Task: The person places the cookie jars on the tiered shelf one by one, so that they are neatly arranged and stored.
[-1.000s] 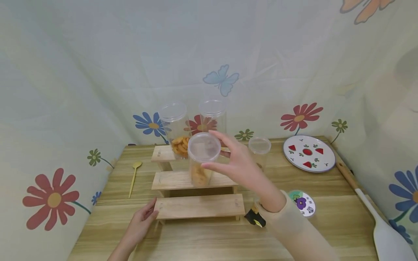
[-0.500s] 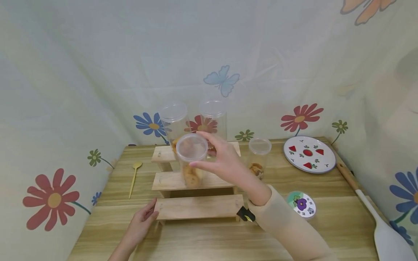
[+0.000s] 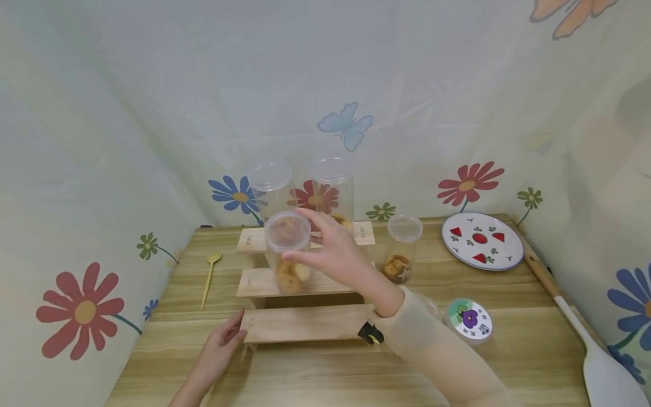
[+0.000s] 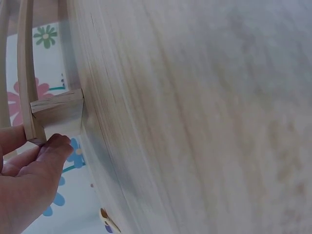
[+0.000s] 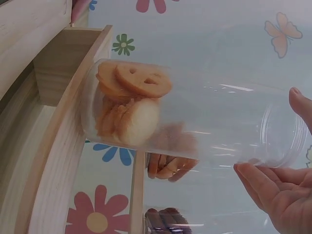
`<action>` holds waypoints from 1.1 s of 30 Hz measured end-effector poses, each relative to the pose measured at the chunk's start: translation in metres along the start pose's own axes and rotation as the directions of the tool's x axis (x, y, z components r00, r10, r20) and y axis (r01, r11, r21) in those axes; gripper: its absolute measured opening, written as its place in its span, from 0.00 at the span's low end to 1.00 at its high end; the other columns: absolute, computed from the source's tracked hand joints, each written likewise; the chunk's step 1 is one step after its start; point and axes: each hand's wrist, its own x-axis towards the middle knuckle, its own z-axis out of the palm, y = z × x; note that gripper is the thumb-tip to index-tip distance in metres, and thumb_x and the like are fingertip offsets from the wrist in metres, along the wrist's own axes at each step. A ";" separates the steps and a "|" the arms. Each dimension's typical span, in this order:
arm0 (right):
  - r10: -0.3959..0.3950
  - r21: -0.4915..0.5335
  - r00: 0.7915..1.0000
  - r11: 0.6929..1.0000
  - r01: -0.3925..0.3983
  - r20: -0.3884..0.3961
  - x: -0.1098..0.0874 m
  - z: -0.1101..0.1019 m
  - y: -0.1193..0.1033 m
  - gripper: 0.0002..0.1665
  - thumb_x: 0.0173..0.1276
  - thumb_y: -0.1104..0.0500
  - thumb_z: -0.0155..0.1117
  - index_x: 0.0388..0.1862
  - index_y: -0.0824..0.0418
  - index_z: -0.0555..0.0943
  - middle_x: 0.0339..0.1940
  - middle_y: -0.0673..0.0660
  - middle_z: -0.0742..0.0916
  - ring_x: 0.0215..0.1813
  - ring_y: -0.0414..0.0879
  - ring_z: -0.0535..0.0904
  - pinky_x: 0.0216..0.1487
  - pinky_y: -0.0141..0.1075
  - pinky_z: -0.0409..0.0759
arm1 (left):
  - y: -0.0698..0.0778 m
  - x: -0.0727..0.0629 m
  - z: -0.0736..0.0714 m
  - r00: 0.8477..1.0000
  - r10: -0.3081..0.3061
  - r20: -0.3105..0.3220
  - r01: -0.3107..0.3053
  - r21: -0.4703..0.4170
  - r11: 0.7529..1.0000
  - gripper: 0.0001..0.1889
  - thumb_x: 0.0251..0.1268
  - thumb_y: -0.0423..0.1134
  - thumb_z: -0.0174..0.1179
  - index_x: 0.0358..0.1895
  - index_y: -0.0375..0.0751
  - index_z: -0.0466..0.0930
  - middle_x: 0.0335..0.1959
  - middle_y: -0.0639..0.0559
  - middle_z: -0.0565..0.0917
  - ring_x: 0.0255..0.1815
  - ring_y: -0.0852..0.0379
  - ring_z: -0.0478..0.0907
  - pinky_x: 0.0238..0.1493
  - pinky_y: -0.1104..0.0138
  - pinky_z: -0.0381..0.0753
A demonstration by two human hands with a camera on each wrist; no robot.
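Note:
My right hand [image 3: 338, 251] grips a clear lidded jar [image 3: 287, 233] near its top, thumb on one side and fingers on the other. Smiley-face cookies [image 5: 144, 80] and a pale round one lie in its bottom, seen in the right wrist view. The jar's base meets the middle step of a three-tier wooden stand [image 3: 310, 323]. At the stand's lowest step, my left hand [image 3: 218, 350] pinches the left end of the board; the left wrist view shows thumb and fingers around that edge. Two taller jars, one [image 3: 270, 176] left and one [image 3: 331, 169] right, occupy the top step.
Right of the stand stands another cookie jar [image 3: 398, 267]. A tub with a pansy-printed lid [image 3: 470, 319] sits near the right sleeve, which partly hides another clear container. Farther right are a strawberry-patterned plate [image 3: 498, 255] and a white spatula [image 3: 607, 367]. A yellow spoon [image 3: 207, 282] lies left.
My right hand has carried the jar leftward along the middle step, toward its left end. The jar at the right shows more now. My left hand has stayed on the lowest step.

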 end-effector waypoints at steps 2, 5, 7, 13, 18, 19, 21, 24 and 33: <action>-0.004 -0.002 1.000 1.000 0.004 0.003 0.001 0.002 0.000 0.50 0.51 0.45 0.77 0.71 0.54 0.66 0.64 0.53 0.75 0.60 0.51 0.75 0.53 0.31 0.78 | 0.000 0.000 0.000 1.000 0.014 -0.008 -0.014 0.010 1.000 0.26 0.72 0.31 0.53 0.68 0.22 0.58 0.68 0.28 0.62 0.64 0.34 0.66 0.59 0.64 0.71; 0.001 -0.011 1.000 1.000 -0.001 0.007 0.003 0.003 0.000 0.50 0.51 0.44 0.77 0.71 0.54 0.66 0.64 0.53 0.75 0.60 0.51 0.75 0.52 0.31 0.78 | 0.000 -0.001 0.001 1.000 0.008 -0.015 -0.008 0.014 1.000 0.26 0.72 0.31 0.53 0.68 0.22 0.59 0.67 0.29 0.62 0.63 0.35 0.66 0.58 0.67 0.72; 0.011 -0.014 1.000 1.000 -0.011 0.011 0.004 0.004 -0.001 0.50 0.51 0.43 0.77 0.71 0.54 0.66 0.65 0.53 0.75 0.60 0.50 0.75 0.52 0.32 0.79 | 0.000 -0.001 0.001 1.000 0.001 -0.013 -0.001 0.009 1.000 0.26 0.72 0.31 0.53 0.68 0.23 0.59 0.67 0.29 0.62 0.63 0.35 0.67 0.58 0.68 0.72; 0.003 -0.062 1.000 0.998 -0.003 0.002 0.008 0.009 -0.002 0.49 0.51 0.42 0.77 0.70 0.55 0.68 0.65 0.52 0.75 0.59 0.44 0.75 0.52 0.32 0.79 | 0.001 -0.001 0.000 1.000 -0.029 -0.007 0.029 0.011 1.000 0.26 0.73 0.32 0.53 0.69 0.23 0.59 0.68 0.30 0.62 0.65 0.37 0.66 0.60 0.65 0.70; 0.008 -0.073 1.000 0.997 -0.008 0.007 0.010 0.012 -0.001 0.50 0.51 0.41 0.76 0.71 0.54 0.67 0.66 0.52 0.74 0.61 0.44 0.73 0.51 0.29 0.78 | 0.002 -0.001 0.000 0.999 -0.034 -0.002 0.034 0.008 0.999 0.27 0.73 0.33 0.53 0.69 0.24 0.59 0.68 0.30 0.62 0.65 0.37 0.66 0.61 0.64 0.69; 0.013 -0.075 1.000 0.997 -0.012 0.008 0.010 0.013 -0.001 0.50 0.51 0.41 0.76 0.71 0.54 0.67 0.67 0.53 0.74 0.61 0.44 0.73 0.52 0.29 0.78 | 0.002 -0.001 0.000 0.999 -0.034 0.002 0.034 0.005 0.999 0.27 0.73 0.34 0.53 0.69 0.24 0.58 0.69 0.30 0.62 0.65 0.37 0.65 0.61 0.64 0.69; 0.022 -0.077 1.000 0.997 -0.021 0.011 0.011 0.013 -0.002 0.51 0.51 0.41 0.76 0.71 0.55 0.67 0.67 0.53 0.74 0.61 0.44 0.73 0.52 0.29 0.78 | 0.002 -0.002 0.000 0.999 -0.036 0.009 0.037 -0.003 0.999 0.27 0.73 0.34 0.53 0.69 0.24 0.58 0.69 0.30 0.61 0.65 0.37 0.65 0.60 0.66 0.69; 0.028 -0.080 1.000 0.996 -0.027 0.012 0.011 0.014 -0.002 0.50 0.51 0.41 0.76 0.71 0.55 0.67 0.67 0.54 0.74 0.60 0.45 0.74 0.51 0.29 0.78 | 0.001 -0.002 0.000 1.000 -0.028 0.013 0.028 0.008 1.000 0.27 0.73 0.33 0.52 0.69 0.23 0.57 0.69 0.30 0.61 0.65 0.37 0.65 0.59 0.69 0.70; 0.044 -0.124 0.999 0.991 -0.044 -0.006 0.015 0.016 -0.003 0.50 0.52 0.40 0.75 0.71 0.53 0.67 0.65 0.53 0.75 0.60 0.43 0.74 0.51 0.27 0.78 | -0.001 0.000 0.000 0.999 -0.039 0.003 0.039 -0.024 0.999 0.28 0.73 0.34 0.53 0.70 0.25 0.58 0.69 0.31 0.61 0.66 0.38 0.65 0.61 0.65 0.69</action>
